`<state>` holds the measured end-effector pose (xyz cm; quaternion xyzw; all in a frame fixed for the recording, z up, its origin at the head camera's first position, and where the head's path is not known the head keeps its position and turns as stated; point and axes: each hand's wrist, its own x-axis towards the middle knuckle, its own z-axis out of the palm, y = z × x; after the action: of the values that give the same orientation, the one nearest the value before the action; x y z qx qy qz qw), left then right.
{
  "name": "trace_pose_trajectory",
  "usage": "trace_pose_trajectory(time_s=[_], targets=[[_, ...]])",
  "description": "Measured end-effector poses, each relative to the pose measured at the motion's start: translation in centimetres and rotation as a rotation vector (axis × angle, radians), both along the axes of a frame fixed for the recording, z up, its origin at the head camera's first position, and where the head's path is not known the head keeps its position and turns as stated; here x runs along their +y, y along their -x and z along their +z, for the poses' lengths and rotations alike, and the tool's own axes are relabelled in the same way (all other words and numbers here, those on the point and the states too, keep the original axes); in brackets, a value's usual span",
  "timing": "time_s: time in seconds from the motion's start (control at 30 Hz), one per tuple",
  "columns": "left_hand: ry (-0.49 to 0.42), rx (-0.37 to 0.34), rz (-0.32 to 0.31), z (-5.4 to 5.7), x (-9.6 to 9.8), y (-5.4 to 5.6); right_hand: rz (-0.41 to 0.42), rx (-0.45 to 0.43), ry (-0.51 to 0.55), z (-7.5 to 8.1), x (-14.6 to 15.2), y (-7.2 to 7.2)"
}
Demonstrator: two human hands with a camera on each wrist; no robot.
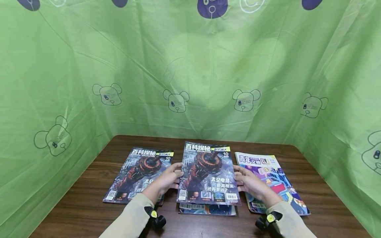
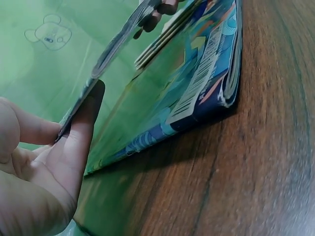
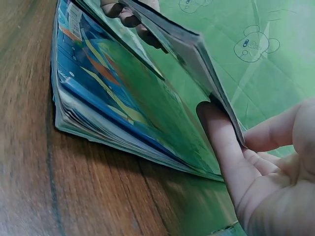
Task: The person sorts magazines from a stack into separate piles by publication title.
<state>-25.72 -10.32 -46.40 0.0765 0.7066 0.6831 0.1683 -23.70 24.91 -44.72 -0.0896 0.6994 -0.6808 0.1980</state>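
Observation:
Between both hands, a dark magazine with a red and black machine on its cover is held above the table. My left hand pinches its left edge, thumb on one face and fingers on the other, as the left wrist view shows. At the opposite edge my right hand pinches it the same way. Beneath it lies a blue glossy magazine, mostly hidden in the head view; its barcode corner shows in the left wrist view and its page edges in the right wrist view. A gap separates the two.
A magazine with the same dark cover lies on the left of the brown wooden table, partly behind the left hand. To the right lies a purple and white magazine, partly under the right forearm. Green curtain surrounds the table.

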Motion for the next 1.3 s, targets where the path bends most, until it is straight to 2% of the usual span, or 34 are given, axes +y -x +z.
trace_pose_trajectory(time_s=[0.37,0.57,0.7,1.0,1.3], targets=[[0.03,0.007,0.052,0.2,-1.6,0.2,0.007,0.034,0.028,-0.1,-1.6,0.3],[0.071,0.02,0.106,0.7,-3.1,-0.2,-0.044,0.02,0.024,-0.3,-3.6,0.7],[0.112,0.022,0.129,1.0,-4.6,-0.3,-0.054,0.015,0.028,-0.5,-5.4,1.0],[0.21,0.029,0.157,1.0,-8.7,-0.2,-0.02,0.016,0.088,-0.8,-10.0,1.8],[0.249,0.02,0.127,1.0,-12.1,-0.5,-0.018,-0.014,0.104,-1.8,-13.7,2.0]])
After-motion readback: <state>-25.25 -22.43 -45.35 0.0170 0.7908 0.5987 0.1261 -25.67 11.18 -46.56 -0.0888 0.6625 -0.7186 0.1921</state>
